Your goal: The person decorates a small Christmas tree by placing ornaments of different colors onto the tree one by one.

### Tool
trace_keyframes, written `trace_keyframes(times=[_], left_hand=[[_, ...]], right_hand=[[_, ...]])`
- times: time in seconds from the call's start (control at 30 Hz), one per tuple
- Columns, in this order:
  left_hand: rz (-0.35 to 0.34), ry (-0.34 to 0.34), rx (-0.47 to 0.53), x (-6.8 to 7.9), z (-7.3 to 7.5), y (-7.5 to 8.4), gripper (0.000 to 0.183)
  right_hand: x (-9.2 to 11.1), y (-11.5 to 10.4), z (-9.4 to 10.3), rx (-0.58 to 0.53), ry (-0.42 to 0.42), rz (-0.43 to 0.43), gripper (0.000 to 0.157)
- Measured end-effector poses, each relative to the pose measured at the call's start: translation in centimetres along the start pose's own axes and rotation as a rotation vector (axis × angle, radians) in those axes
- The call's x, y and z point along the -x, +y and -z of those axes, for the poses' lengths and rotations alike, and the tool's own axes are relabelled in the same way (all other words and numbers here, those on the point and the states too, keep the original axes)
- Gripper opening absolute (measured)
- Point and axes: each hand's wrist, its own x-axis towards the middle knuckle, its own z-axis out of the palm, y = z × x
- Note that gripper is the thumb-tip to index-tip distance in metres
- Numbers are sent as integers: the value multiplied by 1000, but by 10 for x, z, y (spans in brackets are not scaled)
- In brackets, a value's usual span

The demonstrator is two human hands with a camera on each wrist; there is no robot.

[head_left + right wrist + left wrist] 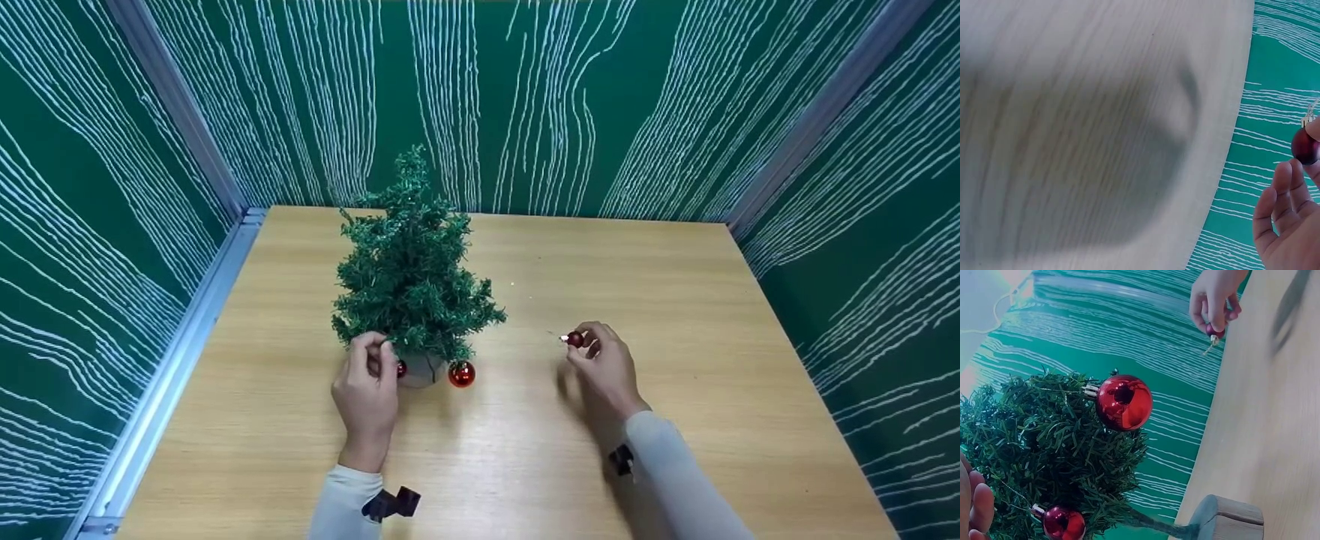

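A small green artificial Christmas tree (pixel 409 277) stands on the table in a pale base (pixel 1235 520). My left hand (pixel 367 390) is at its lower left, thumb and forefinger together at a branch tip; the exact pinch point is hidden. Right by those fingers, a dark red bauble (pixel 1064 523) hangs from the foliage on a thin string. A shiny red bauble (pixel 461 373) dangles from the lower right branches. Off to the right, above the table, my right hand (pixel 606 367) pinches a small dark red bauble (pixel 575 339), its cap and string pointing toward the tree.
The wooden table (pixel 525 465) is enclosed by green walls (pixel 510 97) with white wavy lines. Metal rails (pixel 172 360) run along the left edge and up the corners. Dark straps (pixel 390 504) sit on both sleeves.
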Motion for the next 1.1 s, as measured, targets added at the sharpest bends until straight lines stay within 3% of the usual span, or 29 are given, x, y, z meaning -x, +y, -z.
trace_keyframes(times=[1.1], left_hand=[[6,2,-27,-6,5,-3,7]], right_hand=[[28,-21,4,-91,51,25,19]])
